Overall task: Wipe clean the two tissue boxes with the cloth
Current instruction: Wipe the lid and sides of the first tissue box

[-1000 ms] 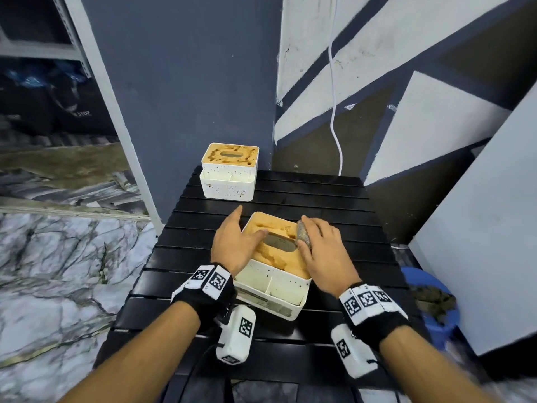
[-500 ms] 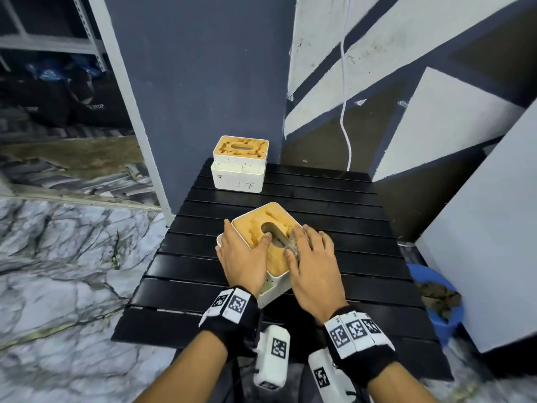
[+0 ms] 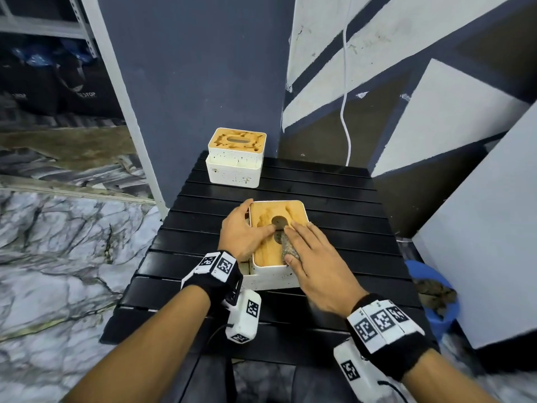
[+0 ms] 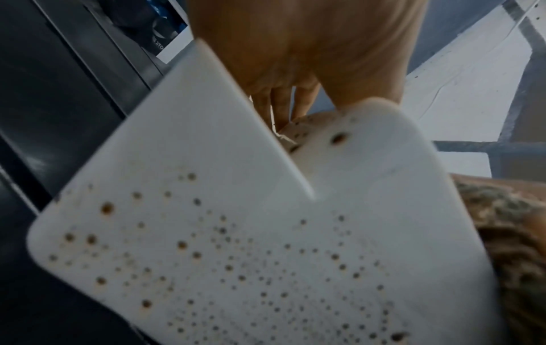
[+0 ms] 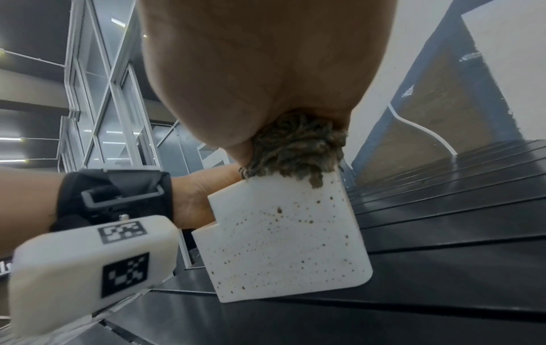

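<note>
The near tissue box (image 3: pixel 270 279) is white with a wooden lid (image 3: pixel 261 251) and stands mid-table. My left hand (image 3: pixel 239 231) grips its left side, fingers down the wall and thumb on the lid by the slot. With my right hand (image 3: pixel 313 257) I press a dirty grey cloth (image 3: pixel 289 248) onto the lid's near right part, thumb tucked against the cloth. The wrist views show the speckled white wall (image 4: pixel 236 256) (image 5: pixel 280 245) and the cloth (image 5: pixel 295 149) bunched under my palm. The far tissue box (image 3: pixel 236 158) stands at the back left, its lid stained.
The black slatted table (image 3: pixel 334 199) stands against a dark grey wall. A blue bucket (image 3: pixel 453 315) with dirty rags sits on the floor to the right, next to a white panel (image 3: pixel 479 242). A white cable (image 3: pixel 345 112) hangs behind the table. Marble floor lies to the left.
The near box was tilted and turned askew; now it sits flat and square to me. My right hand has drawn the cloth back over the lid toward its near edge.
</note>
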{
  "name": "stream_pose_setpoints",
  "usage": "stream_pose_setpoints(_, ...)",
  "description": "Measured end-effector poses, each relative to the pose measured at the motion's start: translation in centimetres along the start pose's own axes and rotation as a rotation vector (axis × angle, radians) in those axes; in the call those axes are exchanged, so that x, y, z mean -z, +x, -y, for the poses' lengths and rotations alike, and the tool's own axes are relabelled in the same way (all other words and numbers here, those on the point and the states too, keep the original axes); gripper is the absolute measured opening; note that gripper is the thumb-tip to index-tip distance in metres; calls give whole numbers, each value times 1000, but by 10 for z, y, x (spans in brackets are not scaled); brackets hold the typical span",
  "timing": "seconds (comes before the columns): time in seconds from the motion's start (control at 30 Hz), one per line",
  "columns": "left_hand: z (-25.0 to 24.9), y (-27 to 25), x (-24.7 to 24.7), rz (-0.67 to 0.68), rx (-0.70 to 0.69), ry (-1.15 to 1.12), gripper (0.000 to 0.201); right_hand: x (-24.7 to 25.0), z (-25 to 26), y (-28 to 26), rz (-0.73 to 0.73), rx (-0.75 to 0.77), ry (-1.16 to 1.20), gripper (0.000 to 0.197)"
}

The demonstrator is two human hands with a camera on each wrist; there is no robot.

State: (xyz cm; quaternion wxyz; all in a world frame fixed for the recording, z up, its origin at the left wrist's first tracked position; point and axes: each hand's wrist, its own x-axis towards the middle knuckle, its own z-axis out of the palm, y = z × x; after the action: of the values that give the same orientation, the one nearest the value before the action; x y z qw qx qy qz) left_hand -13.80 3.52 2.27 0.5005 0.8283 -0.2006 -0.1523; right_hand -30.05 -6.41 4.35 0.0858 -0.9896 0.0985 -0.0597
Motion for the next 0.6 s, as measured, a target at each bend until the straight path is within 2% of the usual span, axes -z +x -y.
stream_pose_setpoints(0.3,6,2,-4,-42,-54,-15,83,-17,-40,103,1,-102,53,56)
stream_pose_setpoints(0.37,7,2,-6,-54,-56,-14,85,-13,-38,98,15,-110,117,55)
stream_pose_setpoints(0.47,8,2,-7,-58,-46,-14,90,-8,-31,62,-29,-58,180,54)
stream_pose_setpoints(0.6,8,1,-8,-76,-61,-23,83,-6,-12,5,-46,-33,190,58)
